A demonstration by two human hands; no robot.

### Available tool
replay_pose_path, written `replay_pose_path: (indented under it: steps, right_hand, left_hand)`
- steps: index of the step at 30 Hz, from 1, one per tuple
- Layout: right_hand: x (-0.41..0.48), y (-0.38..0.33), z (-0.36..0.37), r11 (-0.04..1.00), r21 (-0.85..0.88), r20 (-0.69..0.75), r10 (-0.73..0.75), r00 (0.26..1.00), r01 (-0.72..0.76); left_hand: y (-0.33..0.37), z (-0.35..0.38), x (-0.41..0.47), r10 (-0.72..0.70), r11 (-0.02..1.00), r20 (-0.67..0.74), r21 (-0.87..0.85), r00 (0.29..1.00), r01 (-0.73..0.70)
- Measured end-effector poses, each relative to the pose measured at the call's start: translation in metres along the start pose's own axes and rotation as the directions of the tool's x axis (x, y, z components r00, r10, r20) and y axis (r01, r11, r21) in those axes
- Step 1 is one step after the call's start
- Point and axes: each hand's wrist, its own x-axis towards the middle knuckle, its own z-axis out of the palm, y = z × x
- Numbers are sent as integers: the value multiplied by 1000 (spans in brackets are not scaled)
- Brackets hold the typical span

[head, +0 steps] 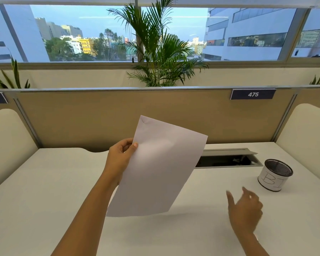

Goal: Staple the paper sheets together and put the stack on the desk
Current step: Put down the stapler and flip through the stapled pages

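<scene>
My left hand [120,158] pinches the left edge of the white paper sheets [159,170] and holds them up, tilted, above the white desk [44,191]. A small crease or fold shows at the sheets' top left corner. My right hand [245,209] hovers over the desk to the right of the sheets, blurred, fingers apart and holding nothing. No stapler is in view.
A black mesh cup [274,174] wrapped in white paper with handwritten letters stands at the right. Behind the sheets an open grey cable tray [229,160] is set into the desk. A tan partition [118,115] closes the back; cream dividers flank both sides.
</scene>
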Motion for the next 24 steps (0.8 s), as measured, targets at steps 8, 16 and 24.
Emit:
replay_pose_path:
  steps: [8, 16, 24]
  right_hand:
    - [3, -112, -33, 636, 747, 520, -377, 766, -194]
    - [7, -123, -34, 516, 826, 435, -327, 839, -227]
    - [4, -116, -36, 536, 816, 448, -350, 823, -216]
  left_hand:
    - [-2, 9, 2, -48, 996, -32, -70, 998, 46]
    - [-2, 9, 3, -43, 995, -45, -92, 998, 39]
    - [12, 14, 21, 1, 994, -210, -108, 978, -25]
